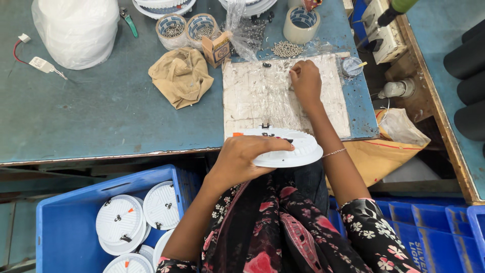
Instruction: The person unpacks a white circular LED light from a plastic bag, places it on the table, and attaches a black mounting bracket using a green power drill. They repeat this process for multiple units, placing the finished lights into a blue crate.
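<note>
My left hand [248,157] grips a round white lamp housing [297,150] by its near rim, holding it flat over my lap at the table's front edge. My right hand [305,81] reaches forward onto a plastic-covered white work board [252,98], fingertips pinched at its far edge beside a small black part [266,64]. Whether the fingers hold a screw I cannot tell. A heap of small metal screws [287,49] lies just beyond the board.
A blue crate [60,222] at lower left holds several white round housings [121,218]. On the blue-green table sit a crumpled tan cloth [181,76], tape rolls filled with screws [187,28], a small cardboard box [217,48], a white plastic bag [76,30] and a tape roll [300,24].
</note>
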